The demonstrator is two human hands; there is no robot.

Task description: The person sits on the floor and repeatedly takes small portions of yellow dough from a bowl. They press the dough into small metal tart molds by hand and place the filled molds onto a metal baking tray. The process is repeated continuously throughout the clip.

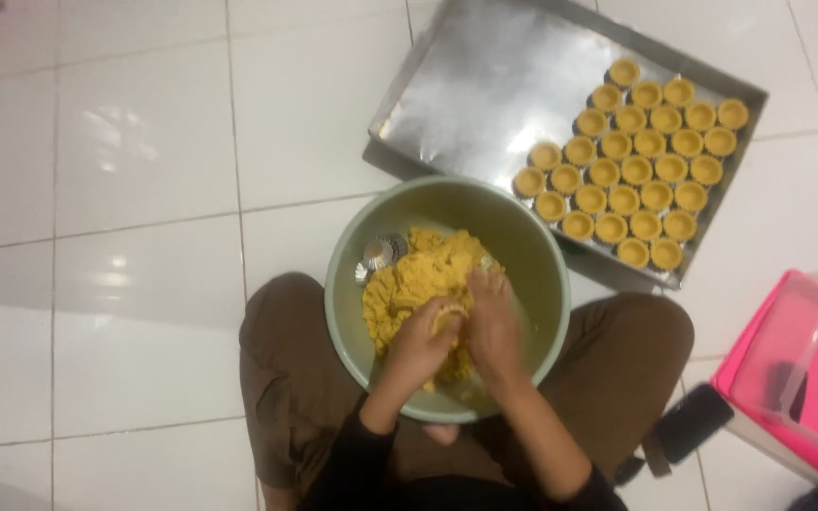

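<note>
A pale green bowl (532, 246) rests in my lap and holds a heap of yellow dough (418, 274). Both hands are inside the bowl. My left hand (418, 343) cups a small dough-filled tart shell (448, 315). My right hand (491, 322) presses on that shell with its fingers, right against the left hand. Small fluted metal tart moulds (378, 254) lie at the bowl's far left side, beside the dough.
A foil-lined metal baking tray (485, 85) on the white tiled floor holds several rows of shaped tart shells (631, 170) at its right end. A pink plastic container with a clear lid (797, 374) stands at right; a dark object (693, 421) lies by my right knee.
</note>
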